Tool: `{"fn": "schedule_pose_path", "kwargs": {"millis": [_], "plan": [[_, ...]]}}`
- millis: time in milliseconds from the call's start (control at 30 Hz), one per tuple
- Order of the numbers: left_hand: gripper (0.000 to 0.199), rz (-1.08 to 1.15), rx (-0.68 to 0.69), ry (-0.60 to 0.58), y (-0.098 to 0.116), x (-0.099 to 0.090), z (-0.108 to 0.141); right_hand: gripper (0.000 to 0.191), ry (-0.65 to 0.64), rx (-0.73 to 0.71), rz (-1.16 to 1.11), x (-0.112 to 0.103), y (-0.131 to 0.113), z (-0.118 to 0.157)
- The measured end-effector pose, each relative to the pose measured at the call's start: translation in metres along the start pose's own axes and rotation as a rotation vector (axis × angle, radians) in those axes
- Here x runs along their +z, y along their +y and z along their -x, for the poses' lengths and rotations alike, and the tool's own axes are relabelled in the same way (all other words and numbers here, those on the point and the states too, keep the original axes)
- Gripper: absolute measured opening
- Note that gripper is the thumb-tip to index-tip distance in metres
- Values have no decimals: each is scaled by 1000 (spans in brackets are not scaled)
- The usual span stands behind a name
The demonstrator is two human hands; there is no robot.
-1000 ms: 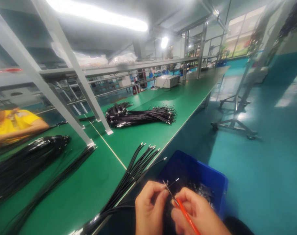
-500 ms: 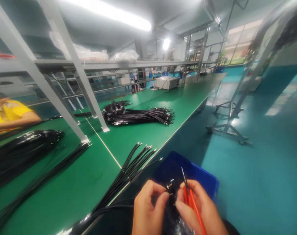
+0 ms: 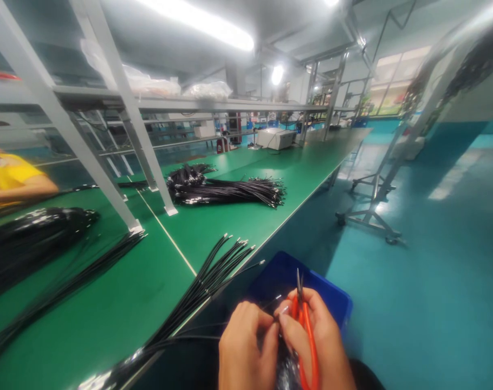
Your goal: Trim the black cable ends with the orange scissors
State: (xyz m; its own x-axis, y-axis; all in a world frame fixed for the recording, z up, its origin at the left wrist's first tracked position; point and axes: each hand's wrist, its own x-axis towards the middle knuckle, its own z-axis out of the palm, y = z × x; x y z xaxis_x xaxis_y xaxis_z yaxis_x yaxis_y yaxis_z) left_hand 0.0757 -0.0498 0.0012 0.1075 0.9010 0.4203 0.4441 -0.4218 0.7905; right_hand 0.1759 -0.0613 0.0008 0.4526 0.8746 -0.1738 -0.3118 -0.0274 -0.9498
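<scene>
My left hand point(image 3: 246, 344) is closed in a pinch on a thin black cable point(image 3: 198, 337) that runs in from the left; its tip lies partly hidden among the fingers. Against those fingertips, my right hand point(image 3: 325, 330) pinches at the cable end with thumb and forefinger. Orange-red-handled scissors point(image 3: 312, 344) rest in the right palm, blades pointing up and nearly together. Beside my left hand, a bundle of black cables point(image 3: 201, 290) with metal tips leans over the table edge. Shiny clear plastic point(image 3: 287, 371) shows below the hands.
A blue bin point(image 3: 339, 303) stands under the hands, off the green table point(image 3: 165, 276). More black cable bundles point(image 3: 230, 192) lie farther back, near white shelf posts point(image 3: 104, 130). A person in a yellow top point(image 3: 19, 179) sits across at left. A wheeled metal stand point(image 3: 368, 216) is on the floor at right.
My right hand has moved left and its fingertips now meet those of my left hand at the cable end. The scissors have turned more upright. The view has shifted slightly.
</scene>
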Motion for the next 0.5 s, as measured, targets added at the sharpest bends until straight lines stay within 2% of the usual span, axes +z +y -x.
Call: {"fn": "schedule_pose_path", "kwargs": {"millis": [200, 267, 333, 400, 500], "plan": [[13, 192, -180, -168, -9, -14, -11, 34, -98, 1, 65, -11, -21, 5], [12, 312, -266, -197, -13, -19, -14, 32, -277, 72, 59, -20, -24, -2], [12, 454, -343, -236, -15, -22, -17, 38, -560, 228, 8, -30, -24, -8], [15, 582, -397, -246, -15, -24, -20, 47, -773, 352, -42, -36, -22, -12], [20, 699, -445, -202, -11, -26, -21, 50, -874, 445, -73, -38, -20, -15]]}}
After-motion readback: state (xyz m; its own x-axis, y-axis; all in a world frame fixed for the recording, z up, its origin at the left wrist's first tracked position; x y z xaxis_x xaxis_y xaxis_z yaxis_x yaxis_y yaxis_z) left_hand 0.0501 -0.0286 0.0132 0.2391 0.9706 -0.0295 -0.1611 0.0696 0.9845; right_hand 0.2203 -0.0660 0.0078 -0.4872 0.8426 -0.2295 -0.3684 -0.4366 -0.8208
